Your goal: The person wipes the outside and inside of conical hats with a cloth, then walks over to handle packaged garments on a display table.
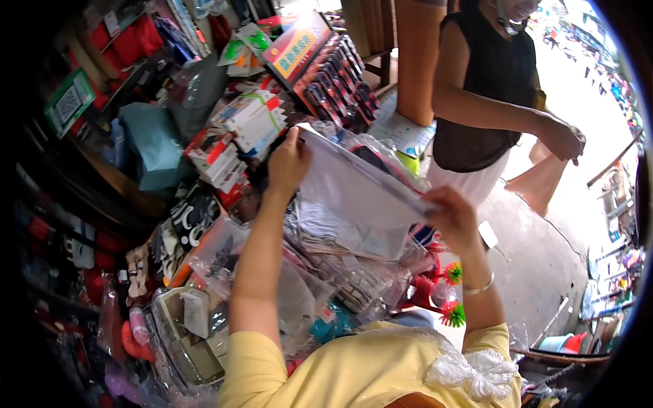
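Observation:
Between my two hands a translucent plastic bag is stretched by its upper edge. My left hand pinches the corner at the left, thumb up. At the other end, my right hand has its fingers closed on the opposite corner. The bag hangs over a stack of folded white pieces; whether some of them are inside it, I cannot tell. Wrapped packages in clear plastic lie just below, nearer to my body.
A rack of small packaged goods and stacked white-and-red boxes stand beyond my left hand. A storage box sits at lower left. Another person in a dark sleeveless top stands ahead to the right, beside a pillar.

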`<state>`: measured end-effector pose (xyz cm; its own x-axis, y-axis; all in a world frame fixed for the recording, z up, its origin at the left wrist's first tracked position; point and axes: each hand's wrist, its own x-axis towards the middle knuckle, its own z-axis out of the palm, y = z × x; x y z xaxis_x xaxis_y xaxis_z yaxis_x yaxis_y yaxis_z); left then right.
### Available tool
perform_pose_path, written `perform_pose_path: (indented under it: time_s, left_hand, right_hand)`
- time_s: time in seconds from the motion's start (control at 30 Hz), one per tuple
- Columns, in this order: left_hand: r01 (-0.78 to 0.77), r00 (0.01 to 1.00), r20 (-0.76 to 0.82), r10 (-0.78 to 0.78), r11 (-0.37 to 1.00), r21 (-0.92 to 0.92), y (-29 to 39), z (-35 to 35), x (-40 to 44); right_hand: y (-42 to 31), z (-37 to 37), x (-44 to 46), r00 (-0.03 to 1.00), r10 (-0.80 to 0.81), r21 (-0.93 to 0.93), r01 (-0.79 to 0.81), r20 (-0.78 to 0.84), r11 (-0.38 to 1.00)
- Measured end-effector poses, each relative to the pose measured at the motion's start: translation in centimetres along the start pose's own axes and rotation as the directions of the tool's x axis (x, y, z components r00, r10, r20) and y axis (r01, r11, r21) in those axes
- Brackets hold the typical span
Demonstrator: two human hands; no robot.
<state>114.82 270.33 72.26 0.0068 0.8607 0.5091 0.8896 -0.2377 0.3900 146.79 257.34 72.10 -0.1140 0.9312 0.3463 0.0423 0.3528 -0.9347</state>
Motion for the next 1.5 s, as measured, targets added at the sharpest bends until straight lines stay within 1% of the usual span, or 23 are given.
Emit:
perform_pose_path:
  time_s: [0.07,0.1,0.13,0.17,0.23,0.3,0.33,0.4,0.47,0.53,0.57,0.63,0.67,0.7,0.73,0.87,0.93,1.0,1.2,1.3,1.33,1.4,1.5]
  left_hand:
    - [-0.177,0.96,-0.274,0.061,0.888,-0.424,-2.4,3.9,0.7]
    - [-0.038,0.994,-0.075,-0.082,0.389,-0.92,-2.4,5.4,1.2]
    - [0.052,0.967,0.128,-0.219,-0.322,-0.945,-2.5,7.0,1.7]
    - [0.049,0.941,0.219,-0.258,-0.537,-0.842,-2.4,8.4,2.2]
    - [0.045,0.92,0.272,-0.281,-0.615,-0.787,-3.1,10.5,1.8]
    - [0.044,0.915,0.286,-0.284,-0.635,-0.771,-3.4,11.5,1.6]
    - [0.046,0.913,0.29,-0.287,-0.634,-0.772,-3.6,11.8,1.4]
    - [0.051,0.914,0.292,-0.28,-0.635,-0.771,-3.3,11.4,2.0]
    - [0.048,0.915,0.287,-0.282,-0.631,-0.774,-3.9,12.2,2.4]
    - [0.053,0.912,0.294,-0.286,-0.629,-0.776,-3.9,12.3,2.5]
    - [0.059,0.909,0.3,-0.291,-0.622,-0.781,-4.5,12.7,2.2]
    - [0.07,0.896,0.311,-0.316,-0.592,-0.803,-5.7,12.6,1.0]
    - [0.07,0.889,0.312,-0.336,-0.573,-0.816,-6.6,12.2,0.2]
    - [0.067,0.878,0.312,-0.362,-0.553,-0.83,-7.6,11.6,-0.7]
    - [0.066,0.868,0.311,-0.387,-0.531,-0.845,-8.6,10.9,-1.5]
    - [0.057,0.84,0.3,-0.452,-0.475,-0.878,-11.4,9.5,-3.1]
    - [0.071,0.826,0.313,-0.468,-0.466,-0.882,-11.9,10.2,-3.3]
    - [0.075,0.814,0.321,-0.484,-0.46,-0.885,-12.5,11.1,-3.5]
    - [0.114,0.745,0.375,-0.552,-0.449,-0.886,-14.3,15.5,-5.0]
    - [0.16,0.641,0.417,-0.644,-0.419,-0.894,-16.3,16.1,-8.4]
    - [0.181,0.574,0.436,-0.693,-0.412,-0.893,-17.0,15.4,-10.0]
    - [0.227,0.443,0.479,-0.758,-0.422,-0.878,-15.9,13.3,-12.1]
    - [0.292,0.652,0.388,-0.652,-0.256,-0.922,-11.9,8.4,-11.9]
  right_hand:
    - [-1.6,4.6,-1.3,0.966,-0.239,-0.121,0.25,0.101,0.961]
    - [-2.5,6.5,-1.9,0.94,-0.251,-0.067,0.272,0.231,0.96]
    - [-3.2,8.5,-2.5,0.898,-0.263,-0.014,0.286,0.354,0.958]
    - [-3.3,11.2,-3.1,0.855,-0.355,0.047,0.366,0.377,0.93]
    - [-2.2,15.2,-4.2,0.731,-0.5,0.148,0.493,0.464,0.858]
    - [-1.3,16.1,-4.7,0.593,-0.604,0.204,0.603,0.531,0.771]
    - [-0.4,15.6,-4.6,0.593,-0.606,0.208,0.602,0.53,0.771]
    - [2.7,13.6,-4.5,0.772,-0.442,0.202,0.394,0.456,0.897]
    - [7.5,12.6,-3.7,0.957,-0.092,0.193,0.039,0.274,0.98]
    - [11.8,12.3,-1.6,0.978,0.207,0.462,-0.197,0.028,0.865]
    - [13.3,12.9,-0.8,0.977,0.21,0.464,-0.199,0.028,0.863]
    - [14.7,13.2,0.4,0.839,0.543,0.609,-0.45,0.037,0.653]
    - [14.8,13.2,0.7,0.837,0.546,0.612,-0.445,0.024,0.654]
    - [14.3,13.6,1.0,0.779,0.579,0.734,-0.536,0.24,0.418]
    - [14.0,13.8,1.1,0.708,0.543,0.778,-0.611,0.452,0.149]
    - [13.7,13.3,1.4,0.779,0.345,0.836,-0.548,0.523,-0.031]
    - [13.4,12.2,1.7,0.832,0.384,0.851,-0.492,0.399,0.181]
    - [13.5,11.3,1.9,0.846,0.402,0.888,-0.437,0.351,0.145]
    - [17.2,8.5,2.5,0.878,0.437,0.902,-0.335,0.194,0.273]
    - [20.0,6.6,1.7,0.885,0.463,0.691,-0.303,-0.051,0.656]
    - [21.6,5.8,0.5,0.884,0.465,0.687,-0.306,-0.052,0.659]
    - [25.2,4.3,-3.1,0.817,0.544,0.374,-0.453,-0.189,0.81]
    - [25.6,2.2,-8.6,0.812,0.545,0.41,-0.432,-0.211,0.803]
